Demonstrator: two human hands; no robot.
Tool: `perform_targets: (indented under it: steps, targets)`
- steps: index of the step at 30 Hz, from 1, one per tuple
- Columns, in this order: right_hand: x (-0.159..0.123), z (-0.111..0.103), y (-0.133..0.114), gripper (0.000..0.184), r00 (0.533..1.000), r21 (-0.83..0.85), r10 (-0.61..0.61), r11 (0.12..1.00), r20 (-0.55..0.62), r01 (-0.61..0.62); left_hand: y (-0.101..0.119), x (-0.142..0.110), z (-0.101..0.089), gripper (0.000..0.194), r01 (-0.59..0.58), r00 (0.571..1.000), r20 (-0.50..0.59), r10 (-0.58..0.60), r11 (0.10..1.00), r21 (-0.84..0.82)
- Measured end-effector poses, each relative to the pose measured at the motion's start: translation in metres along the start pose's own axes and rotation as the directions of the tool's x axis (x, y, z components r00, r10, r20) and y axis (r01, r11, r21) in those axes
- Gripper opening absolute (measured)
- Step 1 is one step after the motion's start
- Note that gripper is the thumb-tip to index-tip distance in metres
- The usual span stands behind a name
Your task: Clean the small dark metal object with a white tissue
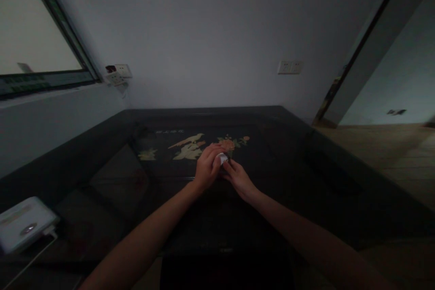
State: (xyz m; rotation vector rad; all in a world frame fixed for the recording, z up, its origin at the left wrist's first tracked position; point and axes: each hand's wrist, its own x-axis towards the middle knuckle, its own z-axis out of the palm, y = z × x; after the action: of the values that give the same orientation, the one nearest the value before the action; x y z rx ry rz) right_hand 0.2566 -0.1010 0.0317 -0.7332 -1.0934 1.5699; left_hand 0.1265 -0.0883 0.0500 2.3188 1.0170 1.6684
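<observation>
Both my hands meet over the middle of a dark, glossy table (288,145). Between them is a small white object (222,158), mostly covered by fingers, and its kind cannot be made out in the dim light. My left hand (207,163) curls round it from the left and top. From the right, my right hand (239,179) grips its lower right side with fingers bent. Right behind the hands, the tabletop carries a picture of a bird (190,139) and pink flowers (227,144).
A white box-shaped device (29,222) with a cable (34,258) lies at the table's left edge. Wall sockets (290,67) are on the wall behind, and a plug adapter (115,77) sits in the left corner. A window (41,27) is at left, a doorway with wooden floor (390,145) at right.
</observation>
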Motion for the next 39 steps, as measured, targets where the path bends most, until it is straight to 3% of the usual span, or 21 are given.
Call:
perform_targets:
  steps: [3, 6, 8, 10, 13, 15, 17, 20, 21, 23, 27, 30, 35, 39]
  targets:
    - [0.001, 0.000, -0.001, 0.037, 1.000, -0.013, 0.000, 1.000, -0.007, 0.000, -0.002, 0.001, 0.000, 0.032, -0.007, 1.000, 0.025, 0.007, 1.000, 0.005]
    - [0.002, -0.001, 0.000, 0.040, 1.000, -0.010, 0.008, 1.000, -0.022, -0.009, -0.005, 0.001, 0.004, 0.033, 0.210, 0.976, -0.023, -0.216, 0.965, -0.154]
    - [0.002, -0.002, 0.001, 0.041, 1.000, -0.001, 0.011, 1.000, -0.028, -0.011, -0.009, 0.001, 0.008, 0.033, 0.405, 0.898, -0.025, -0.439, 0.847, -0.345]
    - [0.002, -0.003, 0.001, 0.040, 0.999, 0.000, 0.013, 1.000, -0.032, -0.013, -0.015, 0.001, 0.013, 0.035, 0.554, 0.766, 0.036, -0.642, 0.630, -0.543]
    - [0.002, -0.003, 0.001, 0.041, 1.000, -0.014, 0.005, 1.000, -0.031, -0.005, -0.020, 0.002, 0.019, 0.037, 0.620, 0.587, 0.191, -0.787, 0.285, -0.731]
    - [0.002, -0.004, 0.001, 0.042, 0.999, -0.021, -0.006, 1.000, -0.037, 0.005, -0.020, 0.003, 0.021, 0.035, 0.611, 0.533, 0.283, -0.798, 0.131, -0.781]
    - [0.003, -0.004, 0.002, 0.044, 0.999, -0.027, -0.012, 1.000, -0.045, 0.011, -0.018, 0.004, 0.021, 0.031, 0.606, 0.500, 0.346, -0.794, 0.035, -0.795]
    - [0.004, -0.004, 0.004, 0.045, 0.999, -0.039, -0.005, 0.999, -0.038, 0.004, -0.015, 0.003, 0.021, 0.029, 0.610, 0.462, 0.354, -0.813, 0.002, -0.792]
    - [0.003, -0.004, 0.004, 0.045, 0.999, -0.043, -0.004, 0.999, -0.034, 0.002, -0.014, 0.002, 0.021, 0.030, 0.613, 0.466, 0.327, -0.822, 0.034, -0.789]
    - [0.003, -0.003, 0.004, 0.045, 1.000, -0.049, -0.013, 0.999, -0.026, 0.011, -0.013, 0.000, 0.021, 0.032, 0.608, 0.517, 0.233, -0.824, 0.162, -0.777]
    - [0.000, -0.001, 0.002, 0.045, 0.999, -0.052, -0.034, 0.998, -0.019, 0.033, -0.008, -0.003, 0.017, 0.034, 0.553, 0.690, 0.004, -0.724, 0.524, -0.648]
    - [0.000, -0.002, 0.003, 0.043, 1.000, -0.048, -0.012, 0.999, -0.025, 0.011, -0.002, -0.002, 0.013, 0.031, 0.514, 0.784, -0.063, -0.618, 0.702, -0.492]
    - [0.003, -0.005, 0.007, 0.040, 0.998, -0.061, -0.008, 0.998, -0.056, 0.005, 0.004, -0.001, 0.007, 0.020, 0.364, 0.925, 0.000, -0.381, 0.883, -0.298]
    - [0.003, -0.004, 0.009, 0.039, 0.998, -0.065, -0.010, 0.998, -0.059, 0.006, 0.003, 0.001, 0.006, 0.018, 0.357, 0.932, 0.047, -0.360, 0.888, -0.291]
